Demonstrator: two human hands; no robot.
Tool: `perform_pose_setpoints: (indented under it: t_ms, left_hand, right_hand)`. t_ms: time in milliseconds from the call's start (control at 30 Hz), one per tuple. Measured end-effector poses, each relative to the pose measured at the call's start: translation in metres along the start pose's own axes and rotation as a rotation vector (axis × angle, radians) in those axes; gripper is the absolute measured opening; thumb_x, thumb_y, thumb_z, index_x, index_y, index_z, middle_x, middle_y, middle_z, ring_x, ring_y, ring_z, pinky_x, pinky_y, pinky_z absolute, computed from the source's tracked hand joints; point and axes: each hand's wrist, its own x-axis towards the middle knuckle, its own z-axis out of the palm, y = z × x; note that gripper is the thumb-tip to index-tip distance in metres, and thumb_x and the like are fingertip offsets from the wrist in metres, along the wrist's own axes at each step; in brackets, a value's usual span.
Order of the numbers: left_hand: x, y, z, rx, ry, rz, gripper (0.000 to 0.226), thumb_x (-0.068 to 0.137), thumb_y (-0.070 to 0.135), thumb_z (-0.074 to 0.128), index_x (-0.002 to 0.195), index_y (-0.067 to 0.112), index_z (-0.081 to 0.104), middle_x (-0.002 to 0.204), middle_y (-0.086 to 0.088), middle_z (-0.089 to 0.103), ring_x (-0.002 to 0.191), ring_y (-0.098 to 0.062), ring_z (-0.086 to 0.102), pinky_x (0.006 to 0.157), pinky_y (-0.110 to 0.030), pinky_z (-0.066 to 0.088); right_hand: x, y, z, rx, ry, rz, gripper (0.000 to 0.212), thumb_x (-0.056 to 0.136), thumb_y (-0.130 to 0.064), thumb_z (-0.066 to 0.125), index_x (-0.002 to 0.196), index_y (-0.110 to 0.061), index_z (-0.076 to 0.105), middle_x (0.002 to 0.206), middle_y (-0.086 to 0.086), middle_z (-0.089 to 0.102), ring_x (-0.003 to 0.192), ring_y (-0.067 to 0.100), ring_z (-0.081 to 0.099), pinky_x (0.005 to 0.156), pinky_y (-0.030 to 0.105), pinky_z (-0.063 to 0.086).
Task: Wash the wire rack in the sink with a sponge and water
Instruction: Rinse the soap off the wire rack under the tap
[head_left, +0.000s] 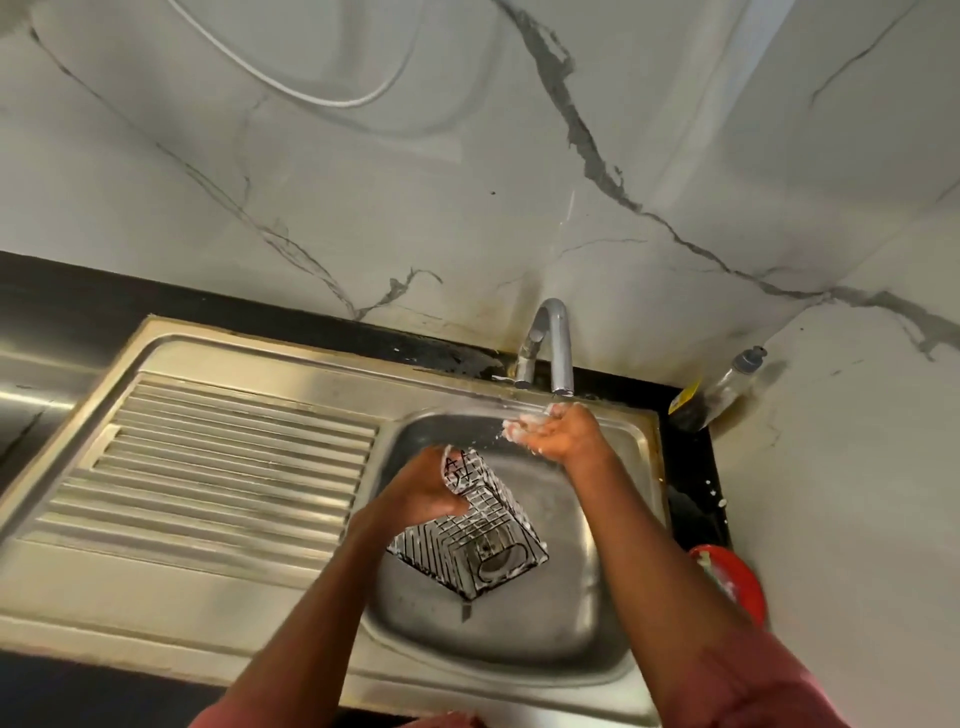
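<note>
A soapy black wire rack hangs tilted over the steel sink basin. My left hand grips its upper left edge and holds it up. My right hand is cupped, palm up, under the chrome tap, with foam on its fingers and water splashing off it. The right hand holds nothing. No sponge shows in this view.
A ribbed steel draining board lies left of the basin. A clear soap bottle stands in the back right corner on the black counter. A red bowl sits at the right of the sink. Marble wall behind.
</note>
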Motion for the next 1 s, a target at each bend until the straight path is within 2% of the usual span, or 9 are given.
perform_pose_setpoints:
  t_ms: [33,100,200,300,367,433,500,700,1000]
  left_hand:
    - [0.000,0.002,-0.002,-0.009,0.000,-0.001,0.086,0.077,0.007,0.087,0.151,0.008,0.043,0.147,-0.006,0.053,0.125,-0.011,0.047,0.099,-0.019,0.037]
    - [0.002,0.001,-0.004,-0.023,-0.010,-0.007,0.086,0.077,0.006,0.086,0.151,0.008,0.042,0.149,-0.007,0.052,0.132,-0.016,0.048,0.100,-0.017,0.035]
    - [0.008,-0.002,-0.006,-0.039,-0.040,-0.002,0.088,0.077,0.006,0.086,0.152,0.009,0.040,0.152,-0.006,0.049,0.132,-0.015,0.048,0.088,-0.005,0.040]
    - [0.013,-0.003,-0.008,-0.020,-0.073,0.005,0.087,0.077,0.007,0.085,0.152,0.011,0.041,0.154,-0.006,0.048,0.132,-0.014,0.047,0.089,-0.006,0.037]
    - [0.017,-0.004,-0.008,-0.016,-0.088,0.002,0.087,0.077,0.008,0.085,0.152,0.011,0.041,0.154,-0.007,0.048,0.139,-0.020,0.046,0.094,-0.011,0.036]
    - [0.018,-0.001,-0.007,-0.001,-0.105,0.000,0.089,0.077,0.010,0.085,0.153,0.011,0.039,0.154,-0.006,0.048,0.138,-0.022,0.048,0.103,-0.019,0.042]
    - [0.017,-0.001,-0.005,0.007,-0.125,-0.011,0.093,0.076,0.012,0.087,0.155,0.011,0.037,0.155,-0.007,0.047,0.136,-0.023,0.050,0.110,-0.032,0.048]
    - [0.015,0.004,-0.003,0.004,-0.123,-0.004,0.091,0.075,0.014,0.088,0.153,0.011,0.040,0.155,-0.007,0.049,0.141,-0.023,0.047,0.107,-0.023,0.035]
    - [0.010,0.005,-0.007,-0.001,-0.087,0.001,0.087,0.071,0.012,0.090,0.147,0.016,0.047,0.145,0.001,0.056,0.135,-0.019,0.051,0.105,-0.024,0.040]
  right_hand:
    - [-0.003,-0.003,0.007,-0.258,0.048,-0.072,0.072,0.049,-0.033,0.100,0.099,-0.009,0.056,0.128,0.023,0.059,0.108,0.033,0.064,0.099,0.047,0.053]
    - [-0.015,-0.010,0.024,-0.789,0.145,-0.151,0.047,0.066,-0.025,0.094,0.095,-0.014,0.058,0.103,0.003,0.064,0.095,0.018,0.062,0.087,0.028,0.050]
    - [-0.002,-0.017,0.036,-1.214,0.197,-0.149,0.043,0.088,-0.047,0.073,0.118,-0.018,0.065,0.111,-0.002,0.062,0.111,0.017,0.058,0.087,0.026,0.042]
    - [0.011,-0.014,0.034,-1.201,0.217,-0.117,0.027,0.093,-0.040,0.070,0.105,-0.016,0.066,0.100,0.003,0.063,0.084,0.014,0.063,0.071,0.025,0.051]
    - [0.017,-0.010,0.035,-0.747,0.159,-0.030,0.007,0.100,-0.001,0.056,0.093,0.000,0.059,0.101,0.025,0.062,0.072,0.020,0.065,0.070,0.027,0.058]
    - [0.032,-0.003,0.033,-0.303,0.165,0.073,0.024,0.099,0.018,0.037,0.093,0.010,0.059,0.086,0.030,0.064,0.077,0.031,0.071,0.077,0.028,0.061]
    - [0.045,0.005,0.031,-0.514,0.180,0.004,0.018,0.098,0.013,0.047,0.099,0.010,0.064,0.080,0.022,0.070,0.072,0.029,0.073,0.058,0.028,0.061]
    - [0.064,0.012,0.013,-1.550,0.029,-0.389,0.030,0.080,-0.007,0.067,0.109,-0.011,0.073,0.108,0.009,0.073,0.098,0.027,0.071,0.079,0.037,0.060]
    - [0.027,0.010,0.026,-1.894,0.023,-0.699,0.031,0.092,-0.008,0.065,0.124,-0.008,0.067,0.126,0.017,0.066,0.117,0.035,0.062,0.091,0.035,0.049]
